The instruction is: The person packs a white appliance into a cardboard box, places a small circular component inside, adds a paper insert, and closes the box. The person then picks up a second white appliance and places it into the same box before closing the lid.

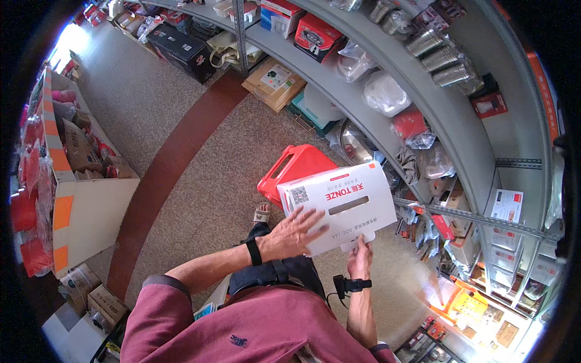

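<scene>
A white Tonze appliance carton (358, 220) with a slot-shaped handle hole in its top is in front of me, above a red plastic stool (299, 165) on the floor. My left hand (302, 231) lies with spread fingers on the carton's near left part. At the near edge, my right hand (361, 255) has its thumb and fingers on a small white flap that sticks out from the carton. What bears the carton's weight cannot be seen.
Metal shelving (313, 63) with boxes and bagged wares curves along the right. Flat brown cartons (274, 84) and a black box (181, 52) stand on the floor by it. A display bin (97, 204) with goods stands at the left.
</scene>
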`<state>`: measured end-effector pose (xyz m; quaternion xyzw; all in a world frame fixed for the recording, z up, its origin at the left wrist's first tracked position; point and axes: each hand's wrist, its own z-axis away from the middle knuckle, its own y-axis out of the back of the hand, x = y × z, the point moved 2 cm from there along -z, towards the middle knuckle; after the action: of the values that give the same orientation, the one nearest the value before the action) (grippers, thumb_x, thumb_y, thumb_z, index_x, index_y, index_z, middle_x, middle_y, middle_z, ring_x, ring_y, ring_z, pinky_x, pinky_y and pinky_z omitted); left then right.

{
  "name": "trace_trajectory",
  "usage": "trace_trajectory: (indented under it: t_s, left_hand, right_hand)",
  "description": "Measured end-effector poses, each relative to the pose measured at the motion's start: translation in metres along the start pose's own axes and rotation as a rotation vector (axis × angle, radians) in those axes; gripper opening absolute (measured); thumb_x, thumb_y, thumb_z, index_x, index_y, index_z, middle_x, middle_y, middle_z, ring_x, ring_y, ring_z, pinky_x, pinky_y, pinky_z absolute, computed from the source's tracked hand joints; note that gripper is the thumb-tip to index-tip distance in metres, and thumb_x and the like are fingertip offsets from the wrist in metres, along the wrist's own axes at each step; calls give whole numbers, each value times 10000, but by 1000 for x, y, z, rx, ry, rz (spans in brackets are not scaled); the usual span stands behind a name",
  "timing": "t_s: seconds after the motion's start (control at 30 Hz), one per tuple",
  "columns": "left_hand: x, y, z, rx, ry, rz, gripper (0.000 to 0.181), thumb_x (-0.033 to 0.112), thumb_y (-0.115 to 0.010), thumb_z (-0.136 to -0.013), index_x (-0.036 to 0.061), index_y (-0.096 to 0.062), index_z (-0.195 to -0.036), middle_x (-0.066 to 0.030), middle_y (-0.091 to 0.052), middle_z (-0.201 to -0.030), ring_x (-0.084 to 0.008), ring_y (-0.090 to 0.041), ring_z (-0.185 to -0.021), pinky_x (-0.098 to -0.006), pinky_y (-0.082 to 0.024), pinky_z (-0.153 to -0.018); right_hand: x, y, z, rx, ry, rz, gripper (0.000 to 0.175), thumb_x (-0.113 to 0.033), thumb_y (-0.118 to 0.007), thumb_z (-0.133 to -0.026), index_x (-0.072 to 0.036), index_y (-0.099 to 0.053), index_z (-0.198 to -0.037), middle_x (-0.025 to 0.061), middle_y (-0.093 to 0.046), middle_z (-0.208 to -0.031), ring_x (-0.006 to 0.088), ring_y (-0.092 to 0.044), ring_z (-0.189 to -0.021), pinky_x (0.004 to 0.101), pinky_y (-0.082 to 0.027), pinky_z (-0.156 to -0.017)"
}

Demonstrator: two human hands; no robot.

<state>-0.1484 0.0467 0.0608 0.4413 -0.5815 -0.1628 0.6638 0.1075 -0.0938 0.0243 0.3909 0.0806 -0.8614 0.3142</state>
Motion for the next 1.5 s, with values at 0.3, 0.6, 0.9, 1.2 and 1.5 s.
trace_trajectory:
  t_s: [0.3,0.6,0.9,1.2,1.5]
  left_hand:
    - [-106,-5,-62,-7,560,352,710,447,-803,-828,-39,-519,-1261,-255,-645,-1171,-416,-679,-996,-510,-545,-763]
    - [-118,-17,-56,107,510,387,635,430,-773,-862,-9,-590,-1284,-227,-697,-1120,-411,-678,-1062,-484,-562,-830]
    - [-204,-11,43,228,775,946,402,288,-609,-1052,51,-603,-1376,-111,-734,-1091,-185,-675,-958,-373,-545,-848]
    - [-137,-33,20,207,401,690,1112,519,-874,-728,176,-309,-1623,-210,-352,-1623,-377,-308,-1518,-515,-290,-1239]
    - [-149,-42,11,190,378,820,988,553,-857,-722,87,-491,-1512,-188,-521,-1497,-363,-418,-1449,-520,-342,-1208]
  right_hand:
    - [17,3,-23,39,-7,144,361,-259,-615,-1041,-119,-579,-1371,-17,-626,-1252,137,-551,-1096,330,-390,-915]
    - [14,4,-18,14,-34,153,311,-318,-620,-1029,-129,-596,-1275,-33,-626,-1195,124,-523,-1094,334,-361,-925]
    - [9,6,-20,-15,-30,131,275,-309,-661,-1014,-128,-600,-1212,-11,-633,-1165,150,-555,-1068,347,-387,-928]
    - [12,17,-28,-24,-33,168,375,-294,-652,-1016,-125,-576,-1342,-11,-613,-1257,160,-519,-1150,374,-362,-968]
    - [6,5,-16,-38,30,213,344,-301,-652,-1013,-64,-581,-1253,24,-610,-1193,165,-514,-1094,375,-388,-949]
